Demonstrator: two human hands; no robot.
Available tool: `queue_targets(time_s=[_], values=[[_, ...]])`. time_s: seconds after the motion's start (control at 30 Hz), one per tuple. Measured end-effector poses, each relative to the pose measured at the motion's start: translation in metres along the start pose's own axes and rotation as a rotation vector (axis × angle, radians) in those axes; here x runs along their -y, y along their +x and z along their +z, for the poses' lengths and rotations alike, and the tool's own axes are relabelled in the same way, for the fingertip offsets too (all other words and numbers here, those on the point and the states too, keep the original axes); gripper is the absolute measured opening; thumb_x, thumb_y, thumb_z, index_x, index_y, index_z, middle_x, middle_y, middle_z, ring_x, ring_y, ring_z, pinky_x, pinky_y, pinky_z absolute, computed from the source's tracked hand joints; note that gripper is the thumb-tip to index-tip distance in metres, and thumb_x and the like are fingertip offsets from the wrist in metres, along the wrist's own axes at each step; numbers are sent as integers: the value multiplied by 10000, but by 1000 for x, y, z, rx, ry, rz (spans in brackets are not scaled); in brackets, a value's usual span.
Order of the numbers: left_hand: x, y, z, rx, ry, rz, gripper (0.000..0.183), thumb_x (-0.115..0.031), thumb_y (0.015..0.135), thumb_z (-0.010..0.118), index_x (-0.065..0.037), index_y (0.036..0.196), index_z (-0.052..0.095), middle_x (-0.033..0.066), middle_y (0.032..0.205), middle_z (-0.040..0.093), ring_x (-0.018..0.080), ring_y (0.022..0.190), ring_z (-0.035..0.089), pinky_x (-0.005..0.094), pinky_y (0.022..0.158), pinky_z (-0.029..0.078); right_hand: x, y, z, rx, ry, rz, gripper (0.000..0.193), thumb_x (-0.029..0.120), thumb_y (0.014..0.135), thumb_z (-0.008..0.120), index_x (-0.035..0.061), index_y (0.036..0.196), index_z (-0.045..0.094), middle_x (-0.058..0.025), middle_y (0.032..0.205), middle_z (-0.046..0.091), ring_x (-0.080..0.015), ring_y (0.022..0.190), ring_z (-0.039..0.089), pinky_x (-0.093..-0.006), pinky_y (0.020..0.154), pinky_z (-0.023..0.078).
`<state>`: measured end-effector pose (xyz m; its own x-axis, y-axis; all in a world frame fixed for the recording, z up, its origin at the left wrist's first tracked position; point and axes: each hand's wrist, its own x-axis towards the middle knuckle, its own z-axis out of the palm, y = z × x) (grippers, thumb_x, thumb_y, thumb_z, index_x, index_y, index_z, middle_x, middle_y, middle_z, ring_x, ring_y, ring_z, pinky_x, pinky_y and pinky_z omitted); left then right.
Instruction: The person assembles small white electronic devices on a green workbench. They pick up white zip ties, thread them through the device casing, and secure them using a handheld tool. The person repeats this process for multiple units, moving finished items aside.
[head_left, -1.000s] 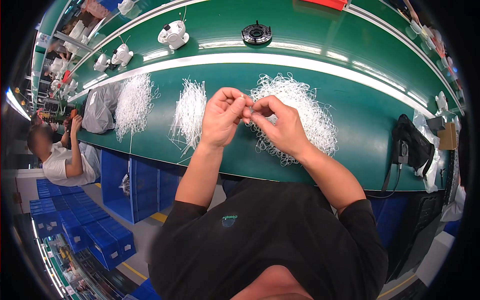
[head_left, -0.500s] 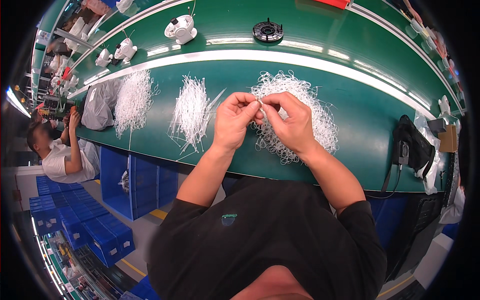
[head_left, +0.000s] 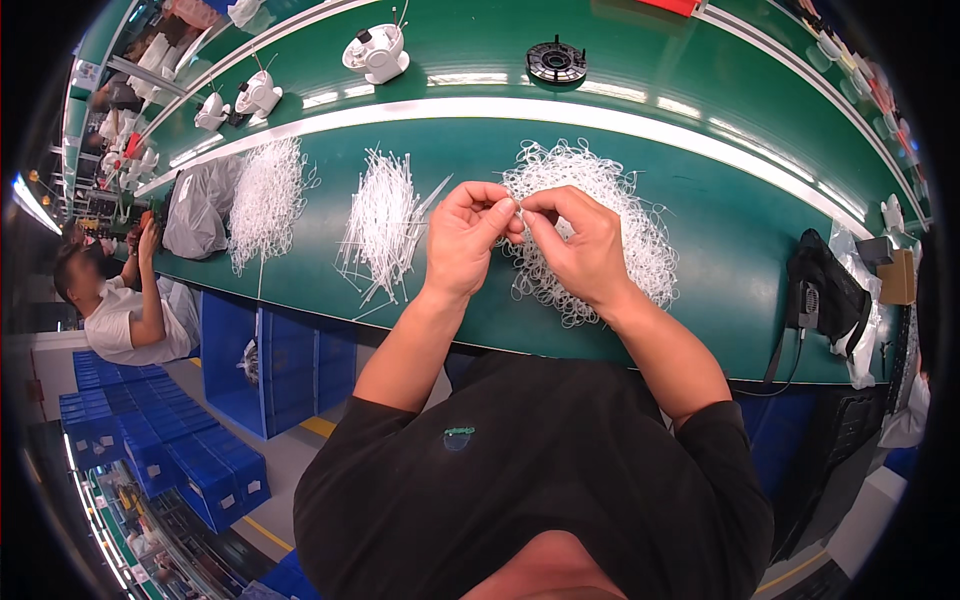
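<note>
My left hand (head_left: pixel 463 240) and my right hand (head_left: pixel 575 240) meet fingertip to fingertip above the table. Both are closed in a pinch on a thin white cable tie (head_left: pixel 519 207), of which only a small bit shows between the fingers. Behind and under my right hand spreads a large heap of white cable ties bent into loops (head_left: pixel 630 245). Left of my left hand lies a pile of straight white cable ties (head_left: pixel 383 215). Another heap of looped white ties (head_left: pixel 268 205) is farther left.
Beyond the green table (head_left: pixel 730 290) runs a green conveyor (head_left: pixel 470 50) carrying white rounded housings (head_left: pixel 376 55) and a black round part (head_left: pixel 556 62). A grey plastic bag (head_left: pixel 200 210) and a person (head_left: pixel 130 310) are at left. A black bag (head_left: pixel 822 295) lies right; blue bins (head_left: pixel 210 480) stand below.
The white housings and the black round part have shifted slightly right along the conveyor. My hands stay nearly in place, with small movements of the fingers.
</note>
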<state>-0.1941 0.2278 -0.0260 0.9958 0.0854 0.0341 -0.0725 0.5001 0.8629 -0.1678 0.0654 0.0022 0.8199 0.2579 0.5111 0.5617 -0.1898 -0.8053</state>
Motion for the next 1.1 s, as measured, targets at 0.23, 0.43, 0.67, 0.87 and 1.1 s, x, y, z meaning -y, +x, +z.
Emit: queue_targets(time_s=[0.23,0.43,0.67,0.87,1.1], values=[[4,-7,3,-21,289,61,111,-26,941,645,26,1034,615,66,890,672,100,746,651,239,662,564,0,0,0,14,-1,35,76,17,841,690,13,915,671,-111,820,697,-214,734,689,-317,665,540],[7,-6,3,30,484,80,67,-39,912,663,7,960,656,40,860,656,85,755,636,245,644,521,-4,-3,-1,34,-19,111,93,21,844,698,4,900,626,-110,795,688,-208,721,688,-314,663,538],[-28,49,-43,-222,1230,229,177,-186,857,724,-21,913,688,122,822,690,245,767,683,361,703,538,-11,1,-27,35,-221,88,95,68,843,717,25,910,665,-95,874,681,-225,788,660,-340,728,514],[-51,99,-117,-384,1727,-101,167,-217,843,723,-66,903,686,163,986,715,370,954,676,466,820,533,-23,-3,-51,-30,-236,143,79,76,843,715,22,874,666,-90,864,682,-236,806,648,-347,744,503],[-46,110,-121,-332,1731,-236,149,-219,855,704,-86,921,691,164,1005,722,366,994,674,465,853,528,-33,-8,-50,-30,-239,131,80,93,835,719,43,855,660,-71,837,671,-236,786,636,-363,765,492]])
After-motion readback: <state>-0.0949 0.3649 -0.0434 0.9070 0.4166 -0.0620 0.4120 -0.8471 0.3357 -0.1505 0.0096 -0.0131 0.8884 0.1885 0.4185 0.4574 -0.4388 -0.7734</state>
